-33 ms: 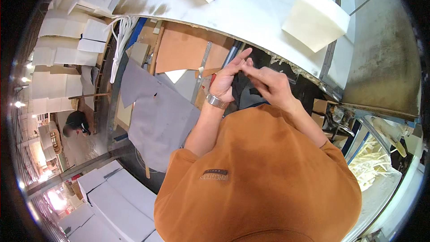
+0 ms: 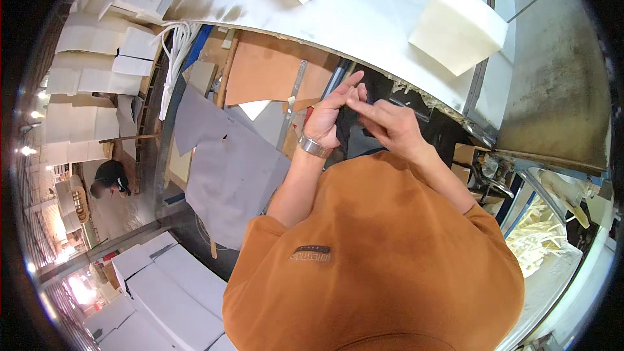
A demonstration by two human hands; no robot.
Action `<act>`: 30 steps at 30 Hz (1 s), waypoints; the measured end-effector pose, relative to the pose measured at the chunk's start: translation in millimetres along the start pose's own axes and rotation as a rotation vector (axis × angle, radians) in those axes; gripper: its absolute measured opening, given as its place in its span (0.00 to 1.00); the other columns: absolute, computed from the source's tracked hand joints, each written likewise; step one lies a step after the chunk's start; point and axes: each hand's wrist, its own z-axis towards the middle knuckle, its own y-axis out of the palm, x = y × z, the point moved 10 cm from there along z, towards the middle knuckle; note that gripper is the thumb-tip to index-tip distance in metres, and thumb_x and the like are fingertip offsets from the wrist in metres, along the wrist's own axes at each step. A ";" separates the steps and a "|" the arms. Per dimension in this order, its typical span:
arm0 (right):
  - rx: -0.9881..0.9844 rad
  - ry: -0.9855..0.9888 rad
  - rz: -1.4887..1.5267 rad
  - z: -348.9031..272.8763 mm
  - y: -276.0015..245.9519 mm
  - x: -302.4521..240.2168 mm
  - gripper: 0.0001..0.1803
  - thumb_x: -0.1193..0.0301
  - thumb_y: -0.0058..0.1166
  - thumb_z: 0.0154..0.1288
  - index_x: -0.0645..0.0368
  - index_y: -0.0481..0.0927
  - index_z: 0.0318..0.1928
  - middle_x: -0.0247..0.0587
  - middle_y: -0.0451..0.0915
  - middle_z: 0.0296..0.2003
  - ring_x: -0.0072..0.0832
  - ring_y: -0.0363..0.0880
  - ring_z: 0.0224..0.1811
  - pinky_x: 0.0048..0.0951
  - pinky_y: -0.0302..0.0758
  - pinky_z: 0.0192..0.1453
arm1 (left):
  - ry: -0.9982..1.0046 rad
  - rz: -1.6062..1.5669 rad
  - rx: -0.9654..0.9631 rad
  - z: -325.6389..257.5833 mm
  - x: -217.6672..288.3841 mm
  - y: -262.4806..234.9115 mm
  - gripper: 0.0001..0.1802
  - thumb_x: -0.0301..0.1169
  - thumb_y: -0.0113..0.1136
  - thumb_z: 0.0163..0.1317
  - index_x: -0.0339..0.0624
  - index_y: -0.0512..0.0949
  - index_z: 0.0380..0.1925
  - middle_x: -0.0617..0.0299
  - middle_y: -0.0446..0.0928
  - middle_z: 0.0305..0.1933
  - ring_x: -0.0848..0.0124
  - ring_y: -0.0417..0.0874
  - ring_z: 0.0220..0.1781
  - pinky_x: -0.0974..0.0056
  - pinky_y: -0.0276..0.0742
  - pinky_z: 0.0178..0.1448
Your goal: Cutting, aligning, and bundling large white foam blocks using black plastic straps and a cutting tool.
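My left hand [image 2: 330, 112], with a metal watch [image 2: 314, 147] on its wrist, is raised in front of my chest, palm partly turned to the right. Its fingers are stretched out and hold nothing I can see. My right hand [image 2: 394, 126] comes in from the right. Its index finger points across to the fingers of my left hand and appears to touch them, while the other fingers bend loosely below. No object shows between the two hands. Beyond them is the edge of a white worktable [image 2: 364, 19], with a pale foam block [image 2: 458, 26] on top.
Grey sheet material [image 2: 227, 162] hangs at the left, near brown boards [image 2: 266, 68] under the table. White foam blocks [image 2: 175, 286] are stacked at lower left. Foam strips [image 2: 536, 237] fill a bin at right. A person in dark clothes [image 2: 116, 175] bends down far left.
My right hand has shifted slightly down, and its index finger now lies straighter toward my left hand. The left hand has barely moved.
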 end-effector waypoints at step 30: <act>0.207 1.120 1.676 -58.6 78.2 84.5 0.06 0.69 0.61 0.77 0.56 0.78 0.43 0.25 0.78 0.43 0.15 0.72 0.34 0.17 0.69 0.32 | 0.347 1.134 -0.007 -53.9 34.4 -2.4 0.09 0.22 0.61 0.70 0.39 0.80 0.49 0.72 0.77 0.43 0.82 0.76 0.46 0.73 0.72 0.50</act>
